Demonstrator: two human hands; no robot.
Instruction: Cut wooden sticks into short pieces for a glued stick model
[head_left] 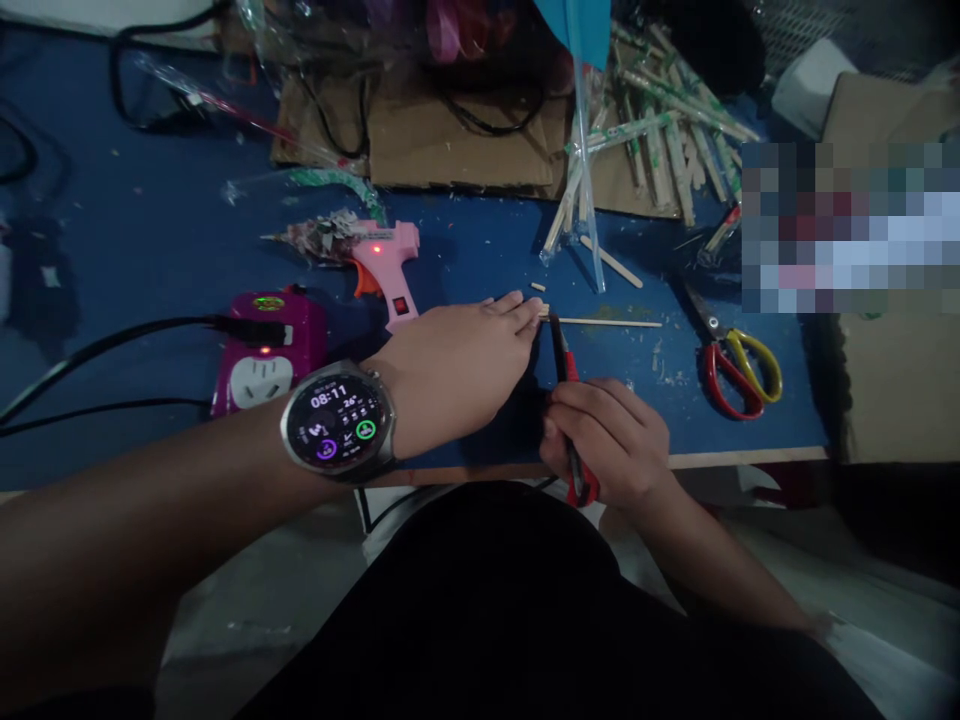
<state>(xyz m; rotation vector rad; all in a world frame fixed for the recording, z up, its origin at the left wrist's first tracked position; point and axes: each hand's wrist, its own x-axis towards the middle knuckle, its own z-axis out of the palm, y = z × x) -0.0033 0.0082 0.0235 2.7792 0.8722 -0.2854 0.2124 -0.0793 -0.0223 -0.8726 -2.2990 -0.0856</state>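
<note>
My left hand [457,365], with a round watch on its wrist, lies palm down on the blue table [150,250]. Its fingertips press the near end of a thin wooden stick [611,322] against the tabletop. My right hand [607,440] is closed round a red-handled cutter [568,400]. The cutter's dark jaws meet the stick right beside my left fingertips. A short cut-off bit of stick [537,287] lies just beyond my fingers.
A pink glue gun [386,265] with a lit red lamp and a magenta power strip [266,350] sit left of my hands. Red-and-yellow scissors [731,365] lie to the right. Wrapped chopsticks [667,130] and cardboard [450,140] fill the back. A cardboard box [892,390] stands at far right.
</note>
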